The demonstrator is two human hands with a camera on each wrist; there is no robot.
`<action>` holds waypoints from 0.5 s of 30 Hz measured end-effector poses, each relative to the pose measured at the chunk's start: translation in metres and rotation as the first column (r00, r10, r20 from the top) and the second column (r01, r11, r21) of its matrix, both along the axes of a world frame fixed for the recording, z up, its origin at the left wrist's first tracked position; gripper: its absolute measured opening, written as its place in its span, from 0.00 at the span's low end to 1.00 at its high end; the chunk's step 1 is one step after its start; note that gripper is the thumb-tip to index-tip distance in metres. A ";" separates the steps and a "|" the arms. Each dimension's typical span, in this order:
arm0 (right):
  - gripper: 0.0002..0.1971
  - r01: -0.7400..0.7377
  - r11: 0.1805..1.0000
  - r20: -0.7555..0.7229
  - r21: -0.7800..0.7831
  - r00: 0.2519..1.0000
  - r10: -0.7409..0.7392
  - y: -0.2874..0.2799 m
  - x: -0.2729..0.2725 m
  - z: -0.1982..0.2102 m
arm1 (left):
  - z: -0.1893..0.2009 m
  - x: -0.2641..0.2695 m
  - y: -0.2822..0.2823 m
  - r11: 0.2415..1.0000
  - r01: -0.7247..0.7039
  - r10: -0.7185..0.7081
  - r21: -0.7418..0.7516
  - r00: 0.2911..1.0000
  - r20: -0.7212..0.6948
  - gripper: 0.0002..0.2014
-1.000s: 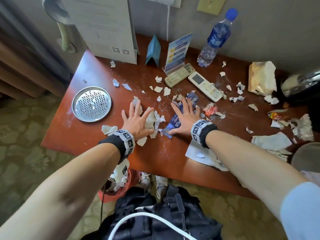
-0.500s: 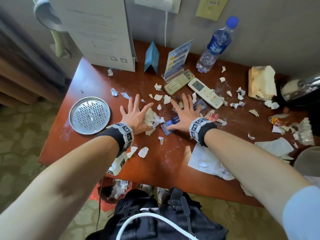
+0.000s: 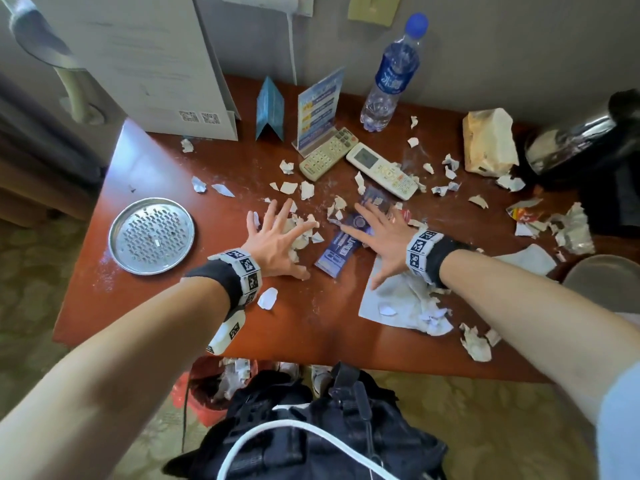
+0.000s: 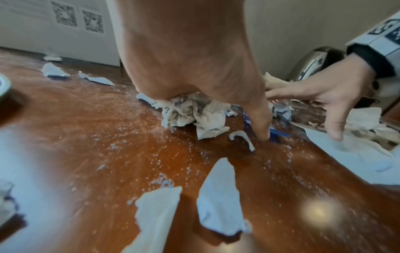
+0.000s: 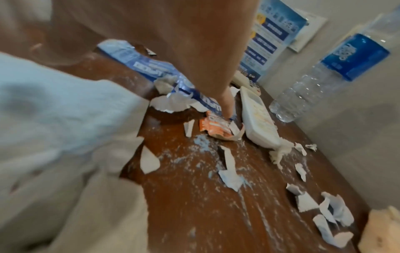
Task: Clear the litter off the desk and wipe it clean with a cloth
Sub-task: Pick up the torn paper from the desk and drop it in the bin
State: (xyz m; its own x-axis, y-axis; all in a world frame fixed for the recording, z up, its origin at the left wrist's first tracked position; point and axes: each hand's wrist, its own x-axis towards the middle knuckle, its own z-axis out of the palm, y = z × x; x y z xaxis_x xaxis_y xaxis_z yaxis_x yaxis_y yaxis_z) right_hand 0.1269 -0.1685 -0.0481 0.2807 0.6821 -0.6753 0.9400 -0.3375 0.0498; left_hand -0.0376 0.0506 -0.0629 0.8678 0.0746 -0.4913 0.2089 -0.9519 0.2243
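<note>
Being dragged nearer the desk's (image 3: pixel 145 306) front edge than half a second ago, the paper scraps (image 3: pixel 299 233) (crumpled, white) are being pressed under the flat, spread left hand (image 3: pixel 277 245), while the blue wrapper (image 3: pixel 341 245) is being raked by the splayed right hand (image 3: pixel 384 240).

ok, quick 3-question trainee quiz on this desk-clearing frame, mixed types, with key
1. True or false: the left hand grips the metal tray.
2. Which lies under the right hand? A water bottle; B blue wrapper; C white remote.
3. Fill in: the left hand rests spread over crumpled ____ scraps.

Key: 1 false, the tray lies apart to its left; 2 B; 3 paper.
</note>
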 end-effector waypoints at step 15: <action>0.44 0.358 0.912 -0.021 0.200 0.932 -0.361 0.003 -0.017 -0.011 | 0.000 -0.003 -0.006 0.994 -0.105 0.105 -0.011 0.994 0.038 0.46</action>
State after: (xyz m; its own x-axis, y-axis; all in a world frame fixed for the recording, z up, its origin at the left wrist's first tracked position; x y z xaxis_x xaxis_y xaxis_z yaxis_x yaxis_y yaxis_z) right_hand 0.1098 -0.1653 -0.0587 0.5418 0.6515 -0.5310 0.7528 -0.6571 -0.0381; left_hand -0.0402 0.0446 -0.0629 0.8738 0.1620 -0.4584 0.2986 -0.9229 0.2430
